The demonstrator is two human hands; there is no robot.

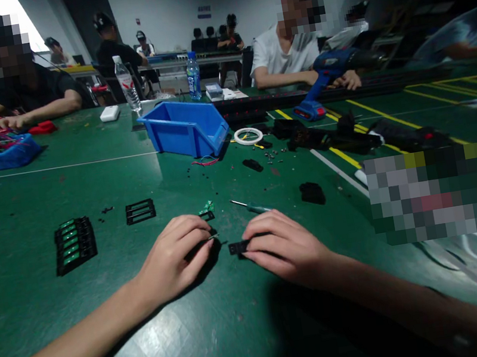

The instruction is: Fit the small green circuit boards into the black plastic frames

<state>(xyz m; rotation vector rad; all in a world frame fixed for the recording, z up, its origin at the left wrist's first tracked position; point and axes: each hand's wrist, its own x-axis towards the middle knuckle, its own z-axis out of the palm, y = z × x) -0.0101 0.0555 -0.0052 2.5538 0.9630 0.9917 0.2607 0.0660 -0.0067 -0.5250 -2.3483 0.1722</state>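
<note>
My left hand is closed, its fingertips pinching a small, thin green piece just above the table. Between thumb and fingers of my right hand is a small black part, its end sticking out to the left. The two hands are a short gap apart. Beyond my left fingertips lie a small black frame and some green bits. A screwdriver rests just behind my right fingers. Off to the left are a black slotted frame and a black rack with green boards.
A blue bin stands at the back middle, beside a white ring and scattered screws. A blue power drill and dark parts occupy the back right. Bottles stand behind the bin. People sit across the table.
</note>
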